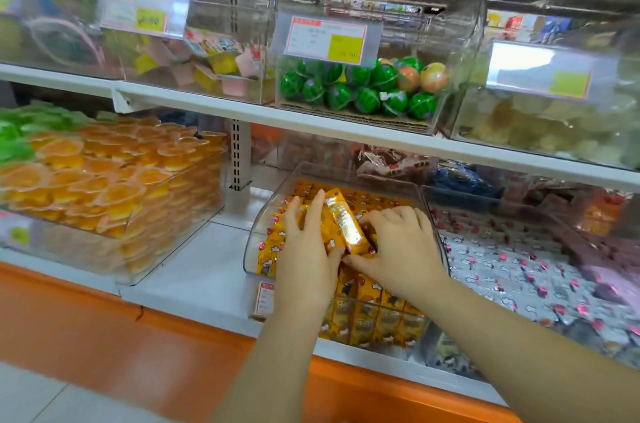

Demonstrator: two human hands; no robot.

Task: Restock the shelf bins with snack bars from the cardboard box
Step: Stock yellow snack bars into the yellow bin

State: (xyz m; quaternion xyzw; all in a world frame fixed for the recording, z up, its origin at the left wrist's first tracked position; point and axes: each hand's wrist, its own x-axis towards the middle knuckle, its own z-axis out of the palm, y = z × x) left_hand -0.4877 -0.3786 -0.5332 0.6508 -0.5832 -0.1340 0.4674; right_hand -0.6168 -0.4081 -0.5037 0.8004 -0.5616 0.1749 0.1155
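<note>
Snack bars (pixel 346 232) pressed by flat-fingered left hand (pixel 306 249), gripped by curled right hand (pixel 398 249), above bin (pixel 254 242).

- Bright, even indoor light; shadows soft and faint under the white shelf (pixel 311 119).
- White glare streaks on the clear bins (pixel 415 3); the right-hand price label (pixel 550 67) is washed out.
- Hot glint on the foil snack bar (pixel 348 226).
- Heavy blur at left and right edges; centre sharper.
- Wide-angle bend: shelf line slopes and bows.
</note>
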